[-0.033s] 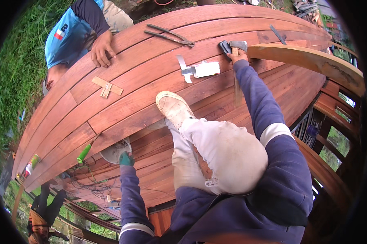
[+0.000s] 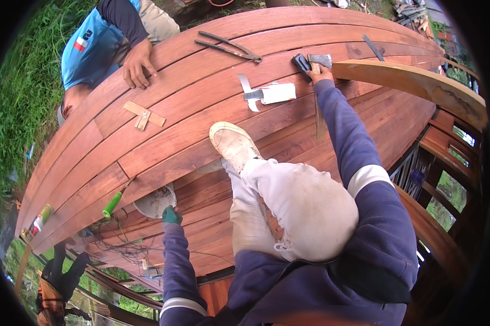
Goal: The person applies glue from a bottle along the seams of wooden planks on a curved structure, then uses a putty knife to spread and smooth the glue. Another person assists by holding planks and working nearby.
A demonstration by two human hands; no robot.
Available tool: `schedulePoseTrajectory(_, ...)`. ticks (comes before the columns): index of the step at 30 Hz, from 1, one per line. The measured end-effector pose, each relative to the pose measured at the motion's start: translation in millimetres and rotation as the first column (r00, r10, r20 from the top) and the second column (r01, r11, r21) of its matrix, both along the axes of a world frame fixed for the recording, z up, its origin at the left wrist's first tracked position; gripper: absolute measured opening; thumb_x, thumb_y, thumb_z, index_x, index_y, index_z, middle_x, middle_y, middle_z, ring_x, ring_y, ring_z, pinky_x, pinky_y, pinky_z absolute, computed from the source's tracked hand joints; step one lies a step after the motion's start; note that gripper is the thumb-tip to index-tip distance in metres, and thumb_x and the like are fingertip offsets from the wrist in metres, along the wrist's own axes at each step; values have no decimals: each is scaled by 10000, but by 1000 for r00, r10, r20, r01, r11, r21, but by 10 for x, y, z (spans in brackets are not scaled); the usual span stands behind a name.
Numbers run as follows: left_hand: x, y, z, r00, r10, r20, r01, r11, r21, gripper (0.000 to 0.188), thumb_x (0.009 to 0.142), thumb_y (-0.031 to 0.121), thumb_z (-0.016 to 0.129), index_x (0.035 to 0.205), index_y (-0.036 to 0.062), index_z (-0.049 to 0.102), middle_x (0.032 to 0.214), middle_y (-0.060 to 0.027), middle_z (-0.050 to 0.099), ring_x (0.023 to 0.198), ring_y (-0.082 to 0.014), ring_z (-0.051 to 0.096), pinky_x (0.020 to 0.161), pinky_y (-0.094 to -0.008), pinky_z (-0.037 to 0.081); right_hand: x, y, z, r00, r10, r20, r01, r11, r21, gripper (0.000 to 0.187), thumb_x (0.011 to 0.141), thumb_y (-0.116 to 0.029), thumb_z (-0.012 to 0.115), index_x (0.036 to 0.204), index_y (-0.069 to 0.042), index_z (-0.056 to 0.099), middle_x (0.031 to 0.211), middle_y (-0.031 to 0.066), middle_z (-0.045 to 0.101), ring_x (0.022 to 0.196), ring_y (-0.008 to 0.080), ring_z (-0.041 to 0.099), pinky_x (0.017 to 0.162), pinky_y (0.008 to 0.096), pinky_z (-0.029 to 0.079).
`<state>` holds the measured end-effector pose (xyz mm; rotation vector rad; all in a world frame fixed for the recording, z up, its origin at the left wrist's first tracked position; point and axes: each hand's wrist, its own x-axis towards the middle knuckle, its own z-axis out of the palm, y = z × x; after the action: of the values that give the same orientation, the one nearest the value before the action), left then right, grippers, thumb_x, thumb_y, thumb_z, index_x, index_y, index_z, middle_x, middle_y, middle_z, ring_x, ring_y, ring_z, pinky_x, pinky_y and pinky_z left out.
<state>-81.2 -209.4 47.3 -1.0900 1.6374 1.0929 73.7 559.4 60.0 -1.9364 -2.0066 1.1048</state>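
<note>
My right hand [image 2: 322, 75] is closed round a hatchet [image 2: 320, 120] close below its metal head, with the wooden handle hanging down over the plank edge. A black object [image 2: 301, 63], its kind unclear, lies against the hatchet head beside my fingers. My left hand [image 2: 172, 215], in a green glove, is at the lower right rim of a whitish bucket [image 2: 153, 203]. Its fingers look closed, but what they hold is too small to make out. My shoe [image 2: 231, 142] rests on the upper planks between my hands.
On the planks lie pincers [image 2: 231, 48], a torn white box [image 2: 277, 93], crossed wood strips [image 2: 144, 116], a green-handled tool [image 2: 112, 205] and a dark flat bar [image 2: 373, 48]. A curved board [image 2: 413, 79] rises at right. Cables [image 2: 122, 247] lie left. A co-worker's hand [image 2: 139, 64] rests at the far edge.
My left hand has shifted slightly down and right along the bucket's rim. The right hand keeps its hold on the hatchet.
</note>
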Motion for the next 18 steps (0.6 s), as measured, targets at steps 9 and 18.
schedulePoseTrajectory(9,666,39,-170,1000,-5,13,6,995,-96,322,998,342,571,1256,149,568,1075,-80,667,834,-219,679,523,-318,449,205,658,-280,731,256,633,-430,893,134,597,821,-311,770,1355,-90,620,1166,210,721,1122,346,685,988,411,523)
schedulePoseTrajectory(18,655,604,-50,980,35,-196,-34,999,7,308,1006,282,622,1219,59,628,959,-43,685,812,-135,645,673,-272,513,18,473,-350,644,401,651,-661,721,210,689,799,-234,715,1457,-195,518,1353,249,562,1234,438,562,1065,468,464)
